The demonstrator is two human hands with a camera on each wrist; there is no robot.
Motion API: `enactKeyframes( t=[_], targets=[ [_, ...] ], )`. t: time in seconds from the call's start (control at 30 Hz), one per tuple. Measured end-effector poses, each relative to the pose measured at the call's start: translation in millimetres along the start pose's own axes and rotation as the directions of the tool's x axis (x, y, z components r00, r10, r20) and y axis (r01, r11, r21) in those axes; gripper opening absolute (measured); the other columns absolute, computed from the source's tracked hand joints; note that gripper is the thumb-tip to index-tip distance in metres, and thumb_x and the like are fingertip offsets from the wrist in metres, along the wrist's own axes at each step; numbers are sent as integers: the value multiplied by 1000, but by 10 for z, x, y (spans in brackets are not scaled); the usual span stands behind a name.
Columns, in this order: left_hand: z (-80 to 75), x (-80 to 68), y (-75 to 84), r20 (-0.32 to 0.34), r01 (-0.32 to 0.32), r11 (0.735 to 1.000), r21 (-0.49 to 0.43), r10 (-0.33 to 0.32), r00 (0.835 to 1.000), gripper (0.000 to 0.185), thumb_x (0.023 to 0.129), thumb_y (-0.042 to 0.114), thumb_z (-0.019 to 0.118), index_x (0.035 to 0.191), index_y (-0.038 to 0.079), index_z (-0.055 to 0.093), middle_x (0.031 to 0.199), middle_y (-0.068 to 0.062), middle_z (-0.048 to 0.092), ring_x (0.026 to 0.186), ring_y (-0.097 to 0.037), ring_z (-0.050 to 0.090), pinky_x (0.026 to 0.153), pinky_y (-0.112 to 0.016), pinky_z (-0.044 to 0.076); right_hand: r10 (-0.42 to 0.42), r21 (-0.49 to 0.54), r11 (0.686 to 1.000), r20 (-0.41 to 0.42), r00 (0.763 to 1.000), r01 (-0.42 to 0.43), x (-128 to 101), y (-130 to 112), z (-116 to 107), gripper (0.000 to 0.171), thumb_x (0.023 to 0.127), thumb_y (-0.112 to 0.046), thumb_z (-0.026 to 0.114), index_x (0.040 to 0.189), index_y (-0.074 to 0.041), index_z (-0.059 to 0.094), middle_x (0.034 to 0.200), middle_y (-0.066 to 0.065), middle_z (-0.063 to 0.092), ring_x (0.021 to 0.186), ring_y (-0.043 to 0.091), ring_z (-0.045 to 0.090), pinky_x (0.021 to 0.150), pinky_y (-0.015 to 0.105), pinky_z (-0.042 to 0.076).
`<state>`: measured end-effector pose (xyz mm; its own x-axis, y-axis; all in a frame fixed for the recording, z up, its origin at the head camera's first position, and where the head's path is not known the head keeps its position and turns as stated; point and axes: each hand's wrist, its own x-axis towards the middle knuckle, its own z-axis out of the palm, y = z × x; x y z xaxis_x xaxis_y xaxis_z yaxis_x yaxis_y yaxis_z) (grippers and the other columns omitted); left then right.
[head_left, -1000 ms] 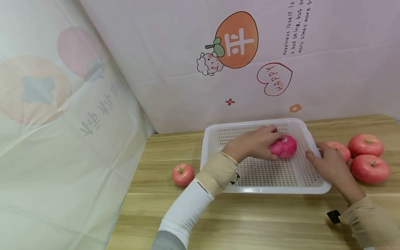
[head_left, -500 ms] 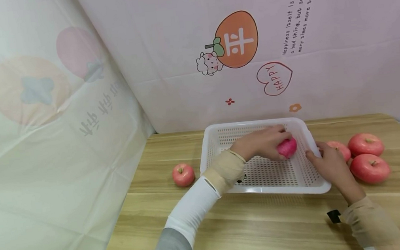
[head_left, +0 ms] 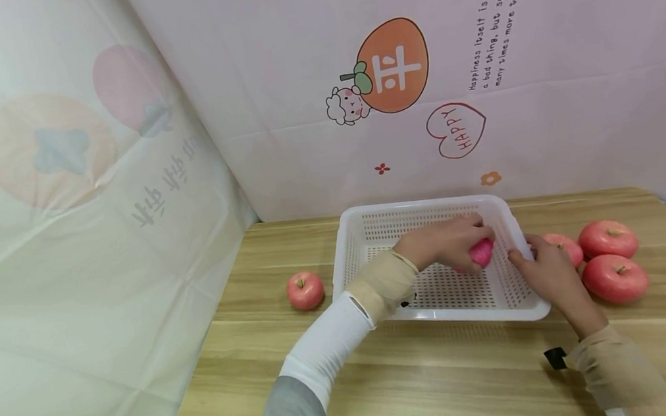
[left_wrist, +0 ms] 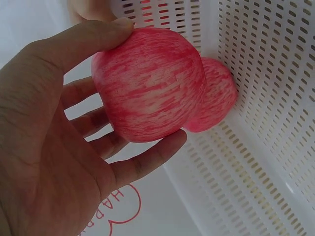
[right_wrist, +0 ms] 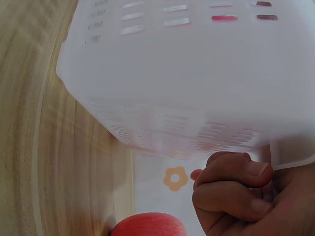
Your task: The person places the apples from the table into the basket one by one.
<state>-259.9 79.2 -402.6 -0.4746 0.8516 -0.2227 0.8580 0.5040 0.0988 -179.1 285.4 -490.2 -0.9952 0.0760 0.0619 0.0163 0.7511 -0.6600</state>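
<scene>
Inside the white perforated plastic basket [head_left: 437, 316], my left hand [head_left: 448, 244] grips a pink-red apple [left_wrist: 150, 83], its thumb over the top and fingers along the side. A second apple [left_wrist: 217, 96] sits against the held one, near the basket's wall in the left wrist view. From the head view only a patch of bright pink shows beyond my fingers; which apple it belongs to I cannot tell. My right hand [head_left: 548, 272] holds the basket's right rim, thumb inside; its curled fingers [right_wrist: 231, 189] lie by the basket's outer side in the right wrist view.
Three red apples, the nearest being a large apple [head_left: 615, 279], cluster right of the basket beside my right hand. One smaller apple [head_left: 305, 291] stands left of it. A printed cloth [head_left: 305, 164] hangs behind the wooden table [head_left: 420, 385].
My left hand has shifted right and slightly toward me inside the basket, covering more of the pink apples. The right hand and the basket stay put.
</scene>
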Motion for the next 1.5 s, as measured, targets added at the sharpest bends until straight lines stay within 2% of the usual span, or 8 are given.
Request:
enactKeyframes(
  t=[0.17, 0.37, 0.5, 0.73, 1.23, 1.5],
  targets=[
    [25, 45, 32, 15, -19, 1000, 20, 18, 1000, 59, 95, 39, 77, 148, 22, 56, 133, 5, 54, 112, -4, 51, 91, -11, 44, 12, 0, 1000, 14, 1000, -12, 2, 0, -8, 70, 111, -36, 51, 152, 20, 38, 135, 50, 55, 108, 57, 69, 81, 63, 62],
    [61, 91, 86, 63, 5, 999, 34, -7, 998, 67, 94, 45, 79, 152, 25, 53, 145, 8, 52, 123, -2, 49, 104, -10, 41, 2, -8, 1000, 0, 1000, -2, -3, 4, -1, 69, 110, -36, 52, 151, 20, 39, 134, 49, 55, 110, 58, 68, 82, 64, 61],
    [90, 123, 114, 79, -1, 999, 54, -3, 997, 65, 94, 46, 78, 151, 27, 54, 146, 9, 52, 126, 0, 49, 110, -10, 37, -7, -11, 1000, -9, 1000, 7, -7, 5, 4, 69, 110, -35, 52, 150, 20, 41, 133, 49, 57, 109, 57, 68, 81, 65, 61],
    [110, 164, 156, 114, 20, 999, 34, -24, 993, 64, 95, 44, 75, 153, 32, 52, 149, 9, 50, 126, 0, 49, 108, -14, 43, -7, -6, 1000, 0, 1000, 7, -4, 8, -1, 68, 110, -35, 51, 150, 19, 41, 133, 49, 57, 109, 57, 68, 82, 65, 61],
    [153, 261, 210, 181, 44, 999, 2, -43, 983, 71, 95, 45, 76, 159, 37, 44, 155, 16, 45, 134, 3, 44, 114, -17, 41, 19, -8, 1000, 19, 1000, -19, -15, -10, -18, 71, 110, -38, 50, 153, 18, 38, 137, 48, 54, 111, 57, 65, 85, 69, 59],
    [160, 267, 199, 195, 20, 1000, -5, -19, 981, 71, 94, 43, 77, 157, 33, 47, 151, 13, 47, 128, 1, 46, 111, -16, 41, 31, -8, 999, 28, 999, -31, -8, -6, -20, 71, 110, -38, 50, 153, 17, 38, 137, 48, 54, 112, 57, 65, 86, 70, 58]
  ],
)
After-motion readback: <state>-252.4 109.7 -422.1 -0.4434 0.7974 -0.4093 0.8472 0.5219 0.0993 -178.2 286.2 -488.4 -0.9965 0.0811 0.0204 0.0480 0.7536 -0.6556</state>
